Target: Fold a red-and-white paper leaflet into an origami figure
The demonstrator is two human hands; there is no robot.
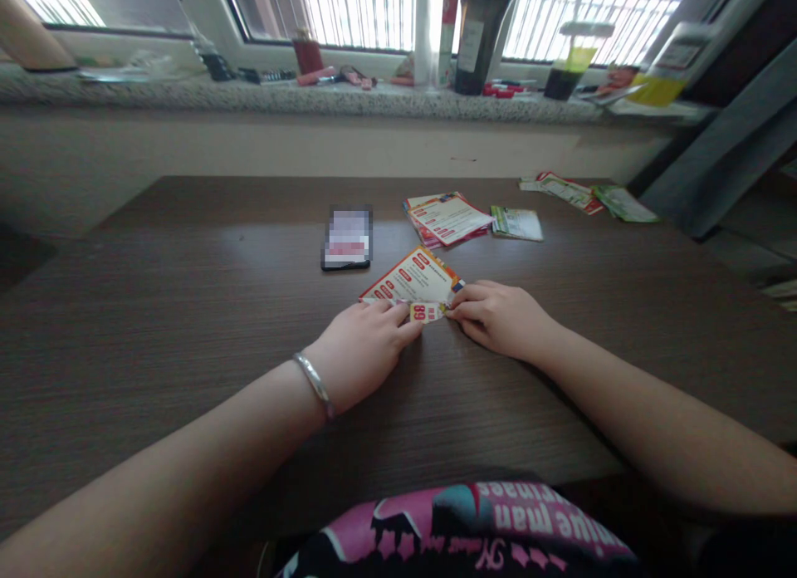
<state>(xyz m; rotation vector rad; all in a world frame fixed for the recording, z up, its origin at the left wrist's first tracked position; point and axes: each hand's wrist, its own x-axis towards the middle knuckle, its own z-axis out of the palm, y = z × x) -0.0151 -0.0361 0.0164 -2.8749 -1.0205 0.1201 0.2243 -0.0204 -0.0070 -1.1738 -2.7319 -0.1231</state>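
Observation:
A printed paper leaflet (408, 275) with red labels and an orange border lies on the dark wooden table in front of me. Its near edge is folded over, showing a strip with red numbers on it. My left hand (367, 345) has its fingers pressed on the left part of this fold; a silver bangle circles that wrist. With thumb and fingers, my right hand (498, 316) pinches the right end of the fold. Just beyond is a stack of similar leaflets (448, 218).
A phone (347, 237) with a blurred screen lies left of the stack. Small green-and-white papers (518, 223) lie to its right, with more papers (569, 192) at the back right. Bottles and jars (479, 42) line the stone windowsill (249, 100) behind the table (187, 312).

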